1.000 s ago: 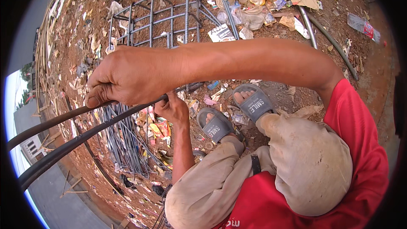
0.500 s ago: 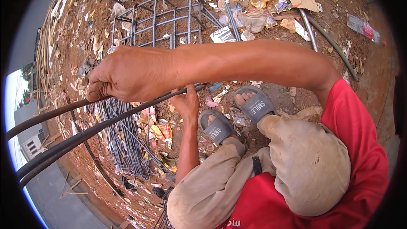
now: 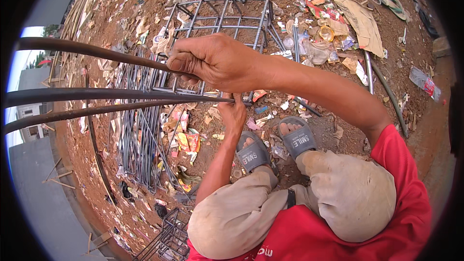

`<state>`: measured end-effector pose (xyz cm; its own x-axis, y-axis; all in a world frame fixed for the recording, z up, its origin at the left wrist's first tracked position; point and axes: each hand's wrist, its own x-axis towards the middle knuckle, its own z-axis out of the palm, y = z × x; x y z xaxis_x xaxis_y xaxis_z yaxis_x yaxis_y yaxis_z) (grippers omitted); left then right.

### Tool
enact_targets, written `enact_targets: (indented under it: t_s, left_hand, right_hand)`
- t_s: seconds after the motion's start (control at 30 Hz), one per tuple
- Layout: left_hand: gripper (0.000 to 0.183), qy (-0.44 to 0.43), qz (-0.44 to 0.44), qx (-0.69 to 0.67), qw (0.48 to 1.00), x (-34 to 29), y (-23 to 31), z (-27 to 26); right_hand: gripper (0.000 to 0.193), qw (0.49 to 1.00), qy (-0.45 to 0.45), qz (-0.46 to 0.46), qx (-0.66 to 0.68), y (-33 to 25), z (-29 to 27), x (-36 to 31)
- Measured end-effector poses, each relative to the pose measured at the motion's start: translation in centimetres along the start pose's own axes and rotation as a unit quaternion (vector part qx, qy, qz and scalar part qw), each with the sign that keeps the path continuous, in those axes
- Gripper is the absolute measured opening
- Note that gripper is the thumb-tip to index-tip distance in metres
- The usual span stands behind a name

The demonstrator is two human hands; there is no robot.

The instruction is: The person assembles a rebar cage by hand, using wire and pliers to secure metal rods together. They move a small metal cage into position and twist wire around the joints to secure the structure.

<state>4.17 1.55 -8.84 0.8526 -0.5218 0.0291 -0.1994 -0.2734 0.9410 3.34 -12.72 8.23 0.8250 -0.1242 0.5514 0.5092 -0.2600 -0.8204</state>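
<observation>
My right hand [image 3: 210, 63] is closed round the end of a dark rod [image 3: 106, 55] that runs off to the left. Below it, my left hand [image 3: 233, 113] has its fingers wrapped at the right end of two more dark rods [image 3: 121, 95], which lie close together there and spread apart toward the left. My right forearm crosses above the left hand and hides part of the ground. Under the rods lies a bundle of thin steel bars [image 3: 140, 145]. Beyond my hands stands a cage of tied rebar [image 3: 222, 19].
Litter covers the reddish soil, with a cardboard sheet [image 3: 360, 24], a plastic bottle [image 3: 425, 84] and a metal pipe [image 3: 369, 72] to the right. Another rebar frame [image 3: 169, 239] lies near my left knee. My sandalled feet [image 3: 299, 137] are below my hands.
The rods have turned from a slope to nearly level in view. My right hand has moved right, closer above my left hand. The view has shifted, and both hands keep their grip.
</observation>
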Motion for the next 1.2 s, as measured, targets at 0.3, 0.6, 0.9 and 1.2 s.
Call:
enact_targets:
  t_s: [0.3,0.6,0.9,1.2]
  left_hand:
    - [0.032,-0.003,-0.077,-0.023,0.997,0.5,-0.2,0.0]
    - [0.048,-0.075,0.019,-0.144,0.987,0.9,-1.5,0.2]
    - [0.050,-0.114,0.017,-0.159,0.981,1.1,-0.9,-0.2]
    - [0.034,-0.099,0.001,-0.164,0.981,0.9,-0.7,-0.2]
  right_hand:
    - [0.043,0.997,-0.029,0.066,0.015,-0.3,-1.1,0.1]
    - [0.037,0.999,-0.022,0.035,-0.028,0.0,-1.8,1.0]
    - [0.037,0.999,-0.013,0.027,-0.040,-0.2,-2.0,0.0]
    - [0.039,0.995,-0.011,-0.046,-0.092,-0.5,-1.9,-0.4]
